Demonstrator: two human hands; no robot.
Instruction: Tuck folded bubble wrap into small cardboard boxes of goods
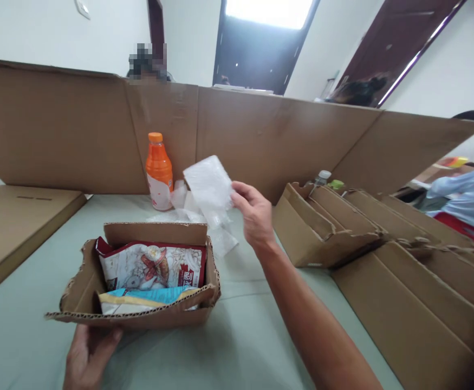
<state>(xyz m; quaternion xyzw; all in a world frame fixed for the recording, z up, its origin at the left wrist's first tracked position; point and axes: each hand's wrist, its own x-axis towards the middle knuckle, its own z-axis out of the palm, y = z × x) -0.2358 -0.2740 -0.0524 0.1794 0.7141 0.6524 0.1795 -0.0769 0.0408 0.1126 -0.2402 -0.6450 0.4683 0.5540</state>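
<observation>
A small open cardboard box [86, 295] sits on the pale table in front of me. It holds a red and white snack packet [151, 266] and a blue and yellow packet [147, 298]. My left hand [87, 355] grips the box's near front edge from below. My right hand [253, 215] is raised behind the box and pinches a sheet of white bubble wrap [208, 187] by its right edge. More bubble wrap [220, 241] lies on the table under it.
An orange drink bottle [159, 172] stands against a tall cardboard wall [261, 141]. Several flat folded boxes [342, 227] are stacked at right, another flat carton [13, 222] at left. A person's blue sleeve [468, 195] shows far right; another person sits behind the wall.
</observation>
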